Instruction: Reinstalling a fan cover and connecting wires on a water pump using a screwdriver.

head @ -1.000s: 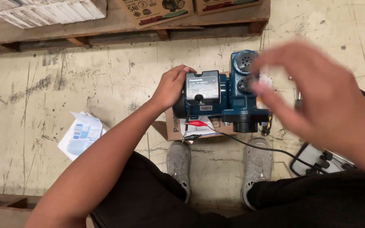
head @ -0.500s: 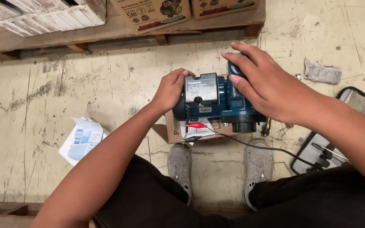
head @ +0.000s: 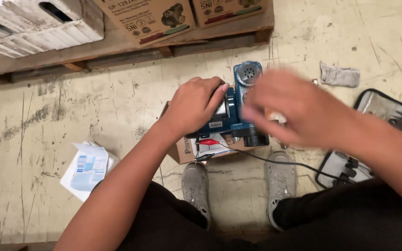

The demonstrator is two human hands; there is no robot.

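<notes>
A blue water pump (head: 241,122) stands on a flattened cardboard box (head: 187,149) on the floor, just beyond my two grey shoes. My left hand (head: 195,106) lies over the pump's top, fingers curled around its grey cover. My right hand (head: 294,108) hovers over the pump's right side, blurred by motion, fingers spread; whether it touches the pump is unclear. A black cable (head: 275,161) with a red clip runs from the pump's front toward the right.
A wooden pallet (head: 131,46) with cardboard boxes and white blocks lies along the top. A folded paper leaflet (head: 85,168) rests on the concrete at left. An open tool pouch (head: 387,125) with pliers sits at right, a grey rag (head: 339,75) above it.
My right hand came down onto the pump's right side, then pulled back to the right and is moving. My left hand has slid further over the pump's top.
</notes>
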